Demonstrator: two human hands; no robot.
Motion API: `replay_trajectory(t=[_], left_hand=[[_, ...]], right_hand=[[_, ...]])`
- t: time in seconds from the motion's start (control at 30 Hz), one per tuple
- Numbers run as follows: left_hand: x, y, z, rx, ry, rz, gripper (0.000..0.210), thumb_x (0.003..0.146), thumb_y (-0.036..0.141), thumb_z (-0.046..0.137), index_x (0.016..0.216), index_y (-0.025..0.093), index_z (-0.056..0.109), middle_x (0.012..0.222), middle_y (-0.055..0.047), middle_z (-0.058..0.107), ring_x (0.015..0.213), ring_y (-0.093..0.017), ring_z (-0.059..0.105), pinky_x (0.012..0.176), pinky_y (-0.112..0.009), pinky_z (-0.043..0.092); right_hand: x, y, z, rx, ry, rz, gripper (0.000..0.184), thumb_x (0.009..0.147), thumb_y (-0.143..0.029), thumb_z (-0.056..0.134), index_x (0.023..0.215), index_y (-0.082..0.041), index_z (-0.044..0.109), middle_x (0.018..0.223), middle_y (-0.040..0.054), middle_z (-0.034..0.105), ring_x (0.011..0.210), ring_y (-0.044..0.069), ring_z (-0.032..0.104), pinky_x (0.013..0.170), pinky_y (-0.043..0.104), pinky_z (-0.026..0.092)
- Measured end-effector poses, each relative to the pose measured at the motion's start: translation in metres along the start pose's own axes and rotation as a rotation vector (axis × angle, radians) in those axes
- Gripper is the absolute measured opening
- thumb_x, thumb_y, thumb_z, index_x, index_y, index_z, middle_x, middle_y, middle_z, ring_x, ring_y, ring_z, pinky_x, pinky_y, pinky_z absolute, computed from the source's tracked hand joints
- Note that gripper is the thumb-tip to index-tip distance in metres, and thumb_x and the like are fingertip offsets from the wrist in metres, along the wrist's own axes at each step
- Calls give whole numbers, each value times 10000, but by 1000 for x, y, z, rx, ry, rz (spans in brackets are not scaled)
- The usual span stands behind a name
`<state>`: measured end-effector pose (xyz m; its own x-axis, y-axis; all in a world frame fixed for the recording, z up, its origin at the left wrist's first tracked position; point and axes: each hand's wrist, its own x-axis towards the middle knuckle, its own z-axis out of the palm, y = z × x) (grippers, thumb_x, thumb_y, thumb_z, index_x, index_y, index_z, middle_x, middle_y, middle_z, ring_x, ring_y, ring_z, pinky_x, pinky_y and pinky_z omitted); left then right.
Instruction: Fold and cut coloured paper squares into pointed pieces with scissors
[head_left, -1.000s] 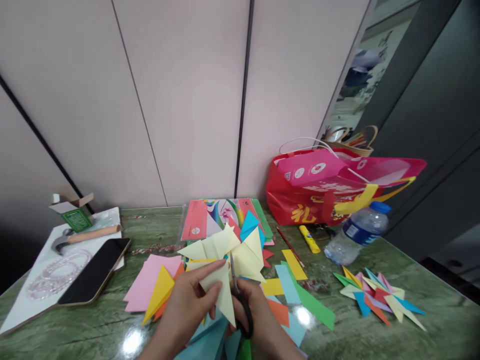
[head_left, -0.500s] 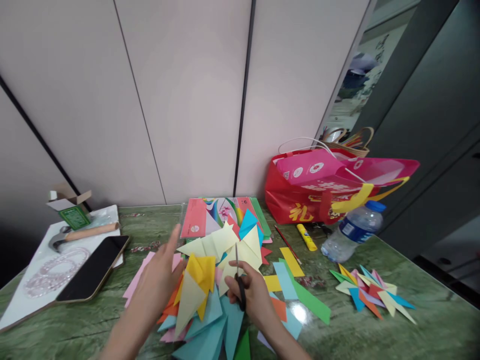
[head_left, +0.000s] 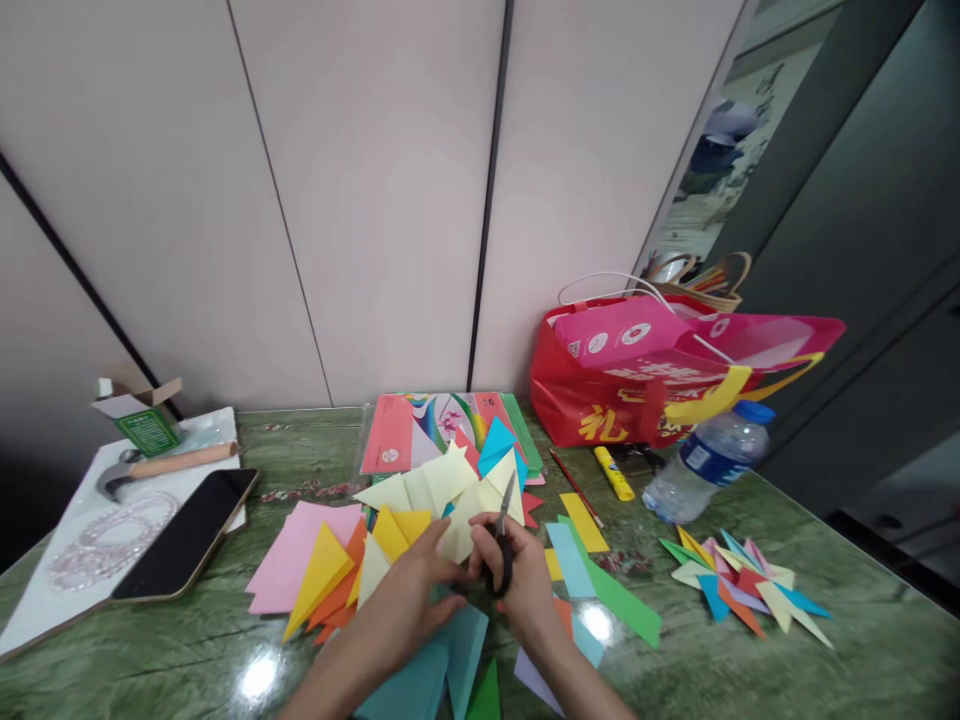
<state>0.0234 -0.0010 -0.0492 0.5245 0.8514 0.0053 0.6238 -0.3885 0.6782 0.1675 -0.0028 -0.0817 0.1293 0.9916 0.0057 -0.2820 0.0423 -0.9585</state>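
1. Nearest: teal folded papers (head_left: 412, 685) lay on the table (head_left: 660, 690) at 7 o'clock from the hands; a green folded point (head_left: 486, 692) at 6.
2. Right hand (head_left: 517, 570) gripped the scissors (head_left: 502, 520), fingers round the handles, blades aimed toward 12 o'clock.
3. Left hand (head_left: 409, 600) sat at 9 o'clock from the right, just beside its fingertips, fingers bent; couldn't make out whether it pinched anything.
4. Cream folded paper (head_left: 373, 567) lay at the left hand's 11 o'clock, partly covered by it, beside yellow folds.
5. Step, as judged: between snips, folded paper being handled with scissors ready. Next cut would call for a steady left-hand pinch, edge offered to the blades, fingertips clear.
6. Further: pink sheets (head_left: 289, 565) at 9, cream pile (head_left: 427, 485) at 11, light-blue strip (head_left: 574, 562) and paper star (head_left: 750, 590) at 3.
7. Farthest: glue stick (head_left: 613, 474) and bottle (head_left: 705, 465) at 2, red bag (head_left: 570, 395) at 1.
8. Versus half a second earlier: left hand had shifted from over the pink sheets toward 3 o'clock, uncovering a yellow triangle (head_left: 321, 580); scissors stayed in the right.
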Motion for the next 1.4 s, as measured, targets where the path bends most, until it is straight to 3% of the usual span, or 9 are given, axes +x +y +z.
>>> replay_trajectory(t=[0.13,0.27,0.4,0.53,0.73,0.87,0.97,1.13,1.4], left_hand=[[3,-7,12,-143,48,-27,495,613,106,665,1085,255,659,1356,-82,500,1240,-298,437,1033,-420,327],[7,-8,5,-247,267,-85,349,683,209,622,1026,191,683,1169,-117,643,1160,-309,509,1008,-453,344],[5,0,-10,-330,437,-160,388,832,338,462,1109,119,625,934,-122,690,890,-269,637,772,-405,502],[0,11,-15,-644,530,-209,382,785,349,573,1082,115,631,656,-13,641,727,-196,636,663,-290,506],[1,24,-3,-759,341,-222,243,687,289,669,878,143,701,766,-36,688,732,-185,618,679,-272,477],[3,22,-8,-759,421,-172,265,664,292,681,888,175,599,888,-58,682,833,-212,625,752,-309,477],[2,18,-19,-767,457,-181,421,674,315,681,1037,192,505,1011,-91,672,926,-229,617,807,-343,464],[-1,13,-33,-614,399,-241,393,682,352,669,1009,150,588,733,-37,677,712,-193,608,666,-300,459],[-1,21,-34,-644,301,-252,200,656,298,663,581,170,529,501,20,576,484,-130,525,453,-225,409]], right_hand=[[-1,0,-2,47,14,-38,342,742,-481,627,827,-151,598,451,-48,530,399,93,467,452,223,422],[-4,-3,-2,67,95,-96,298,755,-428,634,858,-153,582,474,-56,522,458,115,525,558,272,478],[-5,-9,-3,10,265,-156,314,709,-411,681,879,-172,569,589,-22,591,547,140,579,554,265,471],[-4,-9,0,9,211,-108,368,675,-428,708,895,-174,559,746,40,677,710,182,638,671,291,497],[-7,-9,2,55,115,-54,398,662,-441,719,919,-168,586,759,37,681,686,178,622,632,266,504],[-8,-13,0,50,86,-64,405,654,-402,726,958,-165,602,797,48,688,695,178,603,635,266,496],[-8,-13,1,4,-65,-52,278,662,-306,708,880,-158,618,725,24,664,624,154,565,577,242,464],[-11,-8,6,-160,-246,-40,119,630,-140,653,747,-142,631,640,-18,590,582,116,495,553,207,399],[-4,-2,-8,56,65,18,420,655,-370,732,983,-168,566,785,22,607,611,125,538,548,217,436]])
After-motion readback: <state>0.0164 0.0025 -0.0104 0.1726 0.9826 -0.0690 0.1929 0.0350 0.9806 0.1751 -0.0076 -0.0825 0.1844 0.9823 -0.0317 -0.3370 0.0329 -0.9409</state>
